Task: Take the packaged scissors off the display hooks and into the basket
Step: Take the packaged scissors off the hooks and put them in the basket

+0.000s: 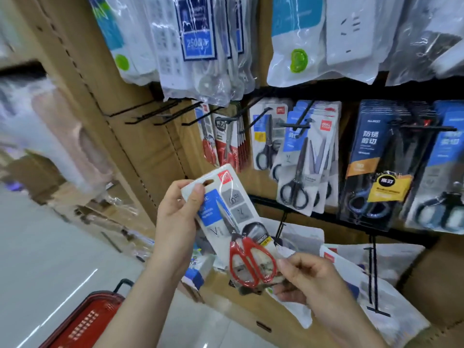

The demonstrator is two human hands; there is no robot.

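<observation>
A pack of red-handled scissors (233, 222) is held in the air in front of the display, off its hook. My left hand (178, 219) grips the card's top left corner, thumb on the front. At the lower right corner my right hand (308, 280) pinches the pack near the red handles. More red scissors packs (227, 141) hang on hooks above. Black-handled scissors packs (301, 162) and dark blue packs (381, 167) hang to the right. The red basket (85, 320) sits on the floor at the lower left, below my left forearm.
Bagged power strips (200, 46) hang in the top row. Several bare black hooks (155, 114) stick out left of the scissors. Cardboard boxes (431, 272) with white packs stand below the display. Grey floor (45, 259) stretches to the left.
</observation>
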